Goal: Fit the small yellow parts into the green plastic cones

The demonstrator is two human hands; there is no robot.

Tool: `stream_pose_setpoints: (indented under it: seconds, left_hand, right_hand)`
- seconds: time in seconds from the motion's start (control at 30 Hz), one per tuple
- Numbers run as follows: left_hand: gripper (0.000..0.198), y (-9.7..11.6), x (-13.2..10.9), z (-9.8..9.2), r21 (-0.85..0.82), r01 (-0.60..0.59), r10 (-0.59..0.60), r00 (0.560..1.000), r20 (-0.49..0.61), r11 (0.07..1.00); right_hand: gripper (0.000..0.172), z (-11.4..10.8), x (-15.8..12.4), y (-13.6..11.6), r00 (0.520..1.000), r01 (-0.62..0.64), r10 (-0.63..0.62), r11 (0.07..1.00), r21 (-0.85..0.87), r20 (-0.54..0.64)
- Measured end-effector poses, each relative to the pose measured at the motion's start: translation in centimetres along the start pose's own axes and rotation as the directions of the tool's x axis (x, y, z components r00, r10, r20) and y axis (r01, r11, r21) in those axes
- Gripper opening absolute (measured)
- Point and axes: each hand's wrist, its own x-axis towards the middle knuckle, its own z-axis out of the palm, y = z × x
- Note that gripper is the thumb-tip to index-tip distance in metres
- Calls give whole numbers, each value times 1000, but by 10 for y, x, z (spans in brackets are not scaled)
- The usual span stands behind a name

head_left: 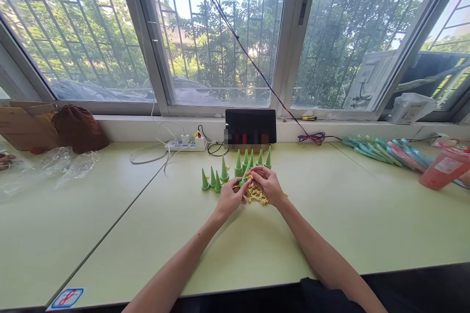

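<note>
My left hand (230, 196) is closed on a green pointed cone (244, 177), which leans to the upper right between both hands. Fingers of my right hand (270, 186) pinch at the cone's side, where a small bit of yellow shows; it looks like one of the small yellow pieces. A loose pile of these yellow pieces (258, 196) lies on the table under and between my hands. Several green cones (204, 180) stand upright to the left of my hands, and more green cones (238, 162) stand just behind them. My fingers partly hide the held cone.
A dark tablet (250, 127) leans by the window sill behind the cones. A power strip (186, 145) with cables sits left of it. Plastic-wrapped bundles (385, 150) and a red cup (443, 168) are at the right. Clear plastic bags (58, 164) and a brown sack (79, 128) lie left.
</note>
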Motion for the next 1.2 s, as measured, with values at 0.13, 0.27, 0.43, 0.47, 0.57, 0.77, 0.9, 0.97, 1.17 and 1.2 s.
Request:
stream_pose_setpoints:
  seconds: [0.13,0.27,0.43,0.47,0.57,0.77,0.9,0.97,1.17,1.2]
  left_hand:
    - [43,5,-1,0,-77,49,-49,999,8,996]
    - [40,11,-3,1,-126,81,-79,997,20,989]
    - [42,10,-2,1,-124,88,-90,996,-7,988]
    - [44,8,-1,1,-117,90,-94,995,-26,989]
    - [47,3,0,-1,-105,86,-94,993,-70,991]
    - [45,-1,0,-3,-29,52,-55,993,-108,998]
    - [44,3,-1,-2,-31,56,-58,994,-90,998]
    - [43,4,-1,-2,-23,45,-47,995,-88,999]
    - [42,2,-1,-3,31,14,-12,997,-73,999]
    - [42,3,-1,-4,41,12,-9,997,-73,999]
  right_hand:
    - [29,2,0,-3,1000,-14,14,1000,27,3]
    - [33,3,2,-1,999,-19,20,1000,14,-44]
    - [34,-1,4,5,997,8,-11,999,-42,-80]
    - [35,-2,4,6,996,13,-18,998,-65,-89]
    - [35,-3,4,8,993,27,-40,992,-123,-111]
    - [29,-3,3,7,990,70,-89,983,-167,-111]
    - [29,-3,3,7,989,86,-106,978,-190,-100]
    - [30,-3,2,8,989,85,-108,974,-210,-103]
    - [30,-2,0,7,989,88,-114,968,-236,-98]
    - [29,-2,0,7,989,89,-115,968,-236,-96]
